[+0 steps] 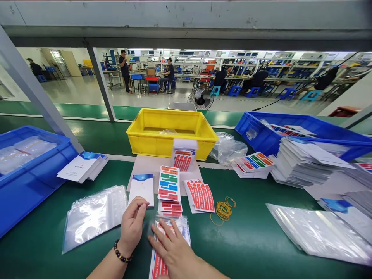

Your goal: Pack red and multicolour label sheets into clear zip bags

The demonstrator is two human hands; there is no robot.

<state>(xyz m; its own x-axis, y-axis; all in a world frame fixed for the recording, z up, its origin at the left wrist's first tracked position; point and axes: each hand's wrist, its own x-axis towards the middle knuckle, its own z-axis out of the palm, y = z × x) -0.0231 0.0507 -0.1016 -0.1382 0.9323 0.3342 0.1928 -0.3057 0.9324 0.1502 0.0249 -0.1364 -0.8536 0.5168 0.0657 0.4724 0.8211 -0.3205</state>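
My left hand (132, 224), with a dark bead bracelet at the wrist, pinches the top left edge of a clear plastic bag (183, 228) lying on the green table. My right hand (171, 246) lies flat on that bag with fingers spread, pressing it down. Red label sheets show inside the bag. Just beyond the bag lie a sheet of coloured stickers (169, 183), a small white and blue booklet (142, 188) and a fan of red label sheets (200, 195).
A stack of empty clear bags (93, 215) lies at left, yellow rubber bands (223, 209) at right. A yellow bin (171, 133) stands behind, blue bins (26, 182) (305, 130) at both sides. Paper stacks (305, 164) and more bags (319, 230) fill the right. People work in the background.
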